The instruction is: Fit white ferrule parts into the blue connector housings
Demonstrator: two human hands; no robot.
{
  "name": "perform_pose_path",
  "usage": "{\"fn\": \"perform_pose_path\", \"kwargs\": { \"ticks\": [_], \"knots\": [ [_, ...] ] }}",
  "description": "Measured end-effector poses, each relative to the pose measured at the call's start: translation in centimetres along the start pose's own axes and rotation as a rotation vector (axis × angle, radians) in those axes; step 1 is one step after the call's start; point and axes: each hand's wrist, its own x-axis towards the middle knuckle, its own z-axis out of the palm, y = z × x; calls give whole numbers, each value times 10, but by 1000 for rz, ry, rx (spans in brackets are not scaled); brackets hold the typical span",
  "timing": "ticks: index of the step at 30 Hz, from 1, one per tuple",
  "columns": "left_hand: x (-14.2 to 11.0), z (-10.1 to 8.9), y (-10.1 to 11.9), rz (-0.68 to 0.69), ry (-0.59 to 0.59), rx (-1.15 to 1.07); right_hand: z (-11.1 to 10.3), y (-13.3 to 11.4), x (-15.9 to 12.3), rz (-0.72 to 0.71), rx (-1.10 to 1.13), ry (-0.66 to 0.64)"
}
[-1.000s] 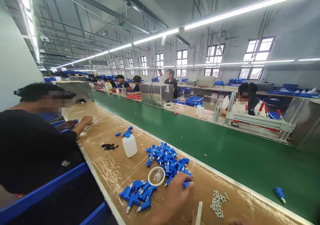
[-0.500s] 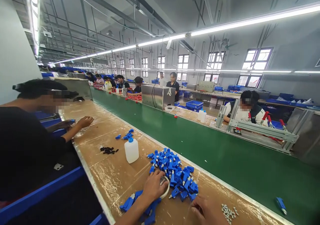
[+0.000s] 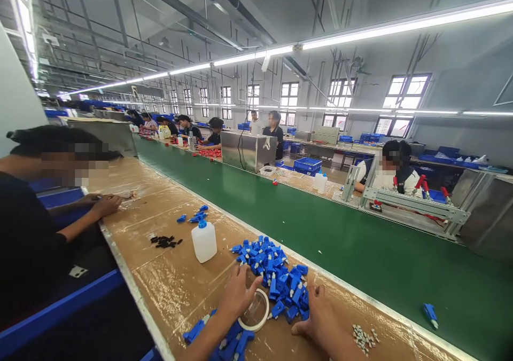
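Note:
My left hand (image 3: pixel 235 297) is curled over the left rim of a clear round ring (image 3: pixel 256 313) on the brown worktop (image 3: pixel 176 281) and grips it. A heap of small blue plastic parts (image 3: pixel 276 273) lies just beyond the ring. My right hand (image 3: pixel 320 323) lies at the heap's near right edge, fingers stretched toward it and thumb apart, with nothing seen in it. A second bunch of blue parts (image 3: pixel 224 339) lies under my left wrist. Small pale grey pieces (image 3: pixel 363 338) are scattered right of my right hand.
A white bottle with a blue cap (image 3: pixel 203 241) stands behind the heap, near black bits (image 3: pixel 164 241) and a few blue parts (image 3: pixel 194 218). A green conveyor belt (image 3: pixel 320 227) runs alongside, carrying one blue part (image 3: pixel 430 313). A co-worker (image 3: pixel 40 217) sits at my left; others work across.
My left hand came back from the heap's near edge onto the ring and now holds its rim. My right hand rose into view beside the heap. The view shifted slightly left.

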Motion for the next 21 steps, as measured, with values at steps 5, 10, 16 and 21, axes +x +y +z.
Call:
{"fn": "perform_pose_path", "kwargs": {
  "ticks": [5,10,16,21],
  "knots": [
    [33,-9,-10,-86,6,13,7,-1,28,-15,35,-10],
    [43,-11,-6,-111,22,50,8,-10,52,-27,54,-25],
    [43,-20,-16,-211,82,102,10,-20,79,-65,60,-26],
    [35,-21,-37,-289,63,92,8,-14,92,-163,48,-36]
  ]
}}
